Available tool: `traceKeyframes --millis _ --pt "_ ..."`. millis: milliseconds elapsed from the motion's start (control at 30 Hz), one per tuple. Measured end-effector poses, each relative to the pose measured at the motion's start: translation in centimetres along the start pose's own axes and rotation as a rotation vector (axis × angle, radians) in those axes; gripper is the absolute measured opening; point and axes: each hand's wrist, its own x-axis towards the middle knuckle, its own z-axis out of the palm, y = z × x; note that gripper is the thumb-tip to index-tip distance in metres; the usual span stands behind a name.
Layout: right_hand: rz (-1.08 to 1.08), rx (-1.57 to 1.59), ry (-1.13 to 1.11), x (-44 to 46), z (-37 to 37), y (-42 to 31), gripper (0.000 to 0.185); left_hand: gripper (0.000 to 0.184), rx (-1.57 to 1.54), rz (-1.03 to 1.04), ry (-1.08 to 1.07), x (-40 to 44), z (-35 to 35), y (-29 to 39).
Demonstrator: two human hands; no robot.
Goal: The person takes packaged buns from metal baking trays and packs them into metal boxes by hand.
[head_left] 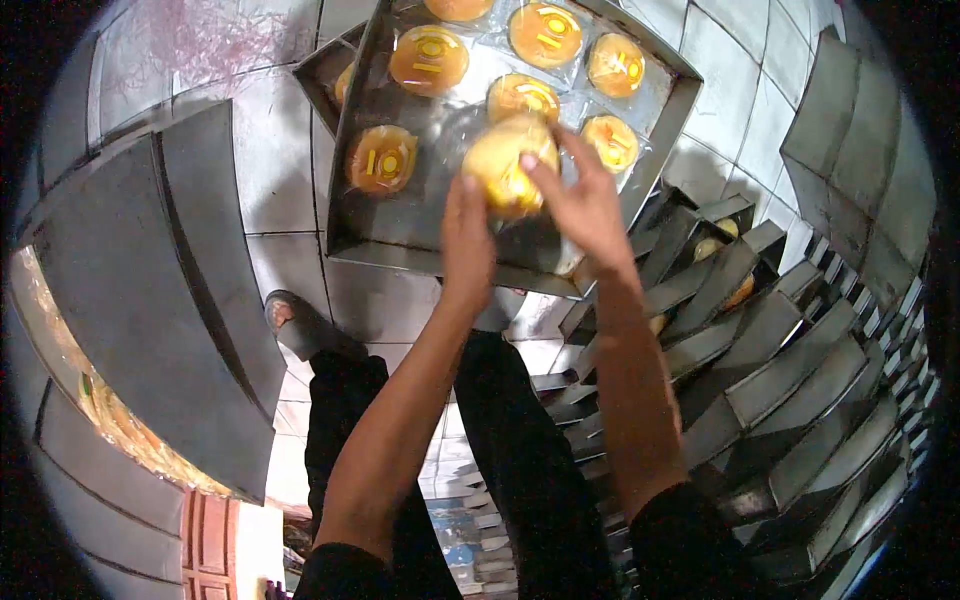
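Between my two hands is a round golden bun [508, 160] in clear plastic with yellow print, slightly blurred. My left hand [467, 235] is against its lower left side, and my right hand [588, 205] grips its right side with thumb and fingers. They are over a dark metal tray [430, 255]. Inside the tray lie several more wrapped buns, among them one at the left [382, 160], one at upper left [429, 60] and one at the right [610, 143]. The held bun partly covers another bun [523, 97] behind it.
Another tray [318, 88] shows under the first. Stacks of metal trays [780, 370] stand at the right, some with buns inside. A large dark tray stack [130, 270] is at the left, with wrapped goods [110, 410] beside it. White floor tiles [280, 210] surround my feet.
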Motion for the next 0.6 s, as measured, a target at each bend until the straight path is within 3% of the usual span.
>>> traceKeyframes --millis 67,100,133,167,200,300,400,433,467,533,567,600 --pt "-0.067 -0.072 -0.081 5.1 -0.6 1.6 0.063 0.061 0.048 0.067 0.007 4.1 2.2 -0.1" --pt "-0.114 -0.019 -0.093 7.2 -0.1 3.9 0.07 0.061 -0.083 0.052 0.046 6.2 3.5 -1.4" --pt "0.079 -0.049 -0.134 8.0 -0.6 3.2 0.078 0.06 -0.217 0.035 0.09 7.4 4.4 -2.8" --pt "0.166 -0.052 -0.197 8.3 -1.5 1.8 0.084 0.06 -0.198 0.071 0.012 6.8 4.7 -0.9" --pt "0.254 -0.059 -0.252 7.9 -2.2 0.7 0.091 0.054 -0.104 0.065 0.113 6.2 5.2 -0.1" --pt "0.235 0.251 -0.12 5.5 -2.1 -0.9 0.1 0.044 0.054 0.49 -0.027 4.8 3.2 2.3" --pt "0.092 0.354 -0.205 8.1 0.2 -2.5 0.106 0.046 0.117 0.621 0.017 5.9 0.2 5.8" --pt "-0.003 0.136 -0.196 10.5 1.1 -2.7 0.108 0.05 -0.103 0.463 -0.001 6.2 0.0 7.0" --pt "-0.012 0.015 -0.287 12.4 1.9 -4.9 0.109 0.052 -0.124 0.444 0.046 7.6 -0.5 6.7" --pt "0.056 -0.107 -0.371 14.2 3.7 -7.9 0.087 0.056 -0.187 0.401 0.14 10.7 -0.9 5.8" --pt "0.045 -0.055 -0.386 14.1 3.8 -8.3 0.092 0.058 -0.23 0.273 0.175 10.7 -0.7 6.2" --pt "0.026 -0.004 -0.407 14.1 3.8 -8.2 0.098 0.057 -0.265 0.277 0.12 10.6 -0.4 6.1"
